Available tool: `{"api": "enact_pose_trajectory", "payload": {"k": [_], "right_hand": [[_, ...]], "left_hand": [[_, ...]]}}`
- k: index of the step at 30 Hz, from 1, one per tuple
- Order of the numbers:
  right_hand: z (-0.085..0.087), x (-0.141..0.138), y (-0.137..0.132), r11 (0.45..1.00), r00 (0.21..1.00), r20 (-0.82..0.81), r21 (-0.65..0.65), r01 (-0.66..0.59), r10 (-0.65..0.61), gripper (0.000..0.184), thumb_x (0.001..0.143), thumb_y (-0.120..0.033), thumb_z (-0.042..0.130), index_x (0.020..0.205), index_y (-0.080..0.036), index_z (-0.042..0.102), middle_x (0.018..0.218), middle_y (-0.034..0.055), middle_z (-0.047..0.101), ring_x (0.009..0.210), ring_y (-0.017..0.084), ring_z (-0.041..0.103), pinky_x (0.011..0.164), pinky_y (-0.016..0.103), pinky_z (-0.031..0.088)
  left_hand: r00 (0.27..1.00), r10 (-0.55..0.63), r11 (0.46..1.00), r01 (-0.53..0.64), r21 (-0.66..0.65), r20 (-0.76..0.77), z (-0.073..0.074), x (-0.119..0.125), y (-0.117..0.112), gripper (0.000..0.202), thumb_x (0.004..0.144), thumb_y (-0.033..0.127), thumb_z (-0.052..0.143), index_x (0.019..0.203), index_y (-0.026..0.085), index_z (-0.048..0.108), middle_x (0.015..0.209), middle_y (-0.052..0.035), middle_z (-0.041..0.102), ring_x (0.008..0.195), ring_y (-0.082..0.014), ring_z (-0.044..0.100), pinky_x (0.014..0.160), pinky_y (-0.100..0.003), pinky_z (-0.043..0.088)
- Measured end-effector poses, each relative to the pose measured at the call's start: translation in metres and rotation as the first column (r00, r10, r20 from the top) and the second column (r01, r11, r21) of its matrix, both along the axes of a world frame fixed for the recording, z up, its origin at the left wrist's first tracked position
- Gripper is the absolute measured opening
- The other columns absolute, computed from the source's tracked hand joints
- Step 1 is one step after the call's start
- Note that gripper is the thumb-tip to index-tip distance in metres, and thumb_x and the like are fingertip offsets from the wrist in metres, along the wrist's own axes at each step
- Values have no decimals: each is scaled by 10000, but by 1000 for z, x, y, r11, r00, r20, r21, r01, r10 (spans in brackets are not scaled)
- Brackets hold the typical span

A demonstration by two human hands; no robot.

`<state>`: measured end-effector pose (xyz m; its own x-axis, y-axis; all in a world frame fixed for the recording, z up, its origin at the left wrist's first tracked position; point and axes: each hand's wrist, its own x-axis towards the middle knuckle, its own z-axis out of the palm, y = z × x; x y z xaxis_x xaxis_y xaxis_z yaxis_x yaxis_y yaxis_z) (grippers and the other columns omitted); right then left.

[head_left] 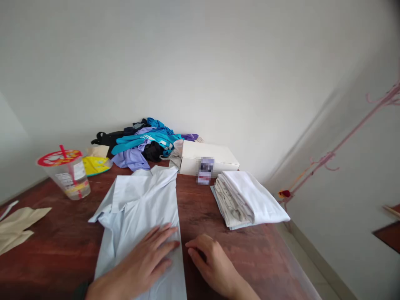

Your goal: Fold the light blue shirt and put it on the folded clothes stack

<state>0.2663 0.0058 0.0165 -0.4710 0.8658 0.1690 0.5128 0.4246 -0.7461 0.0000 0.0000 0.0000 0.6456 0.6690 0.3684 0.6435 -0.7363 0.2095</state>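
A pale blue shirt (142, 208) lies partly folded on the dark red wooden table (62, 246), collar toward the wall. My left hand (142, 262) rests flat on the shirt's lower part, fingers spread and pointing toward its right edge. My right hand (212, 262) sits on the bare table just right of that edge, fingers curled loosely, its fingertips close to the cloth. Neither hand holds anything.
A stack of folded white garments (250, 200) lies at the right. A white box (206, 158) and a heap of blue, purple and black clothes (146, 143) sit by the wall. A plastic cup with a red straw (67, 173), a yellow packet (95, 164) and beige cloth (17, 227) are at the left.
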Motion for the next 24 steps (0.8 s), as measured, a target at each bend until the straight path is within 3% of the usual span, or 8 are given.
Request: {"api": "enact_pose_trajectory", "payload": {"k": [6, 16, 24], "right_hand": [[2, 6, 2, 1000, 1000, 18, -14, 12, -11, 226, 994, -248, 550, 1104, -233, 747, 1023, 65, 757, 962, 231, 693, 861, 334, 512], [-5, 9, 5, 1000, 1000, 3, -14, -4, 4, 237, 996, -246, 555, 1130, -211, 748, 1057, 66, 765, 977, 214, 697, 875, 318, 510], [-4, 9, 6, 1000, 1000, -1, 4, -6, 6, 235, 991, -241, 562, 1123, -209, 754, 1049, 62, 770, 964, 210, 705, 861, 312, 515]], "left_hand": [[996, -11, 999, 14, -32, 87, -3, 2, 1, 436, 985, 257, 616, 1416, 321, 597, 1564, -40, 495, 1442, -259, 467, 1190, -442, 440], [999, -11, 996, 15, -83, 46, -11, 4, 3, 395, 1005, 245, 576, 1397, 282, 612, 1570, -69, 482, 1457, -273, 436, 1206, -489, 396], [999, -13, 997, 16, -74, 36, -5, 6, 1, 366, 1005, 262, 579, 1366, 273, 636, 1555, -72, 500, 1440, -280, 454, 1194, -488, 400]]}}
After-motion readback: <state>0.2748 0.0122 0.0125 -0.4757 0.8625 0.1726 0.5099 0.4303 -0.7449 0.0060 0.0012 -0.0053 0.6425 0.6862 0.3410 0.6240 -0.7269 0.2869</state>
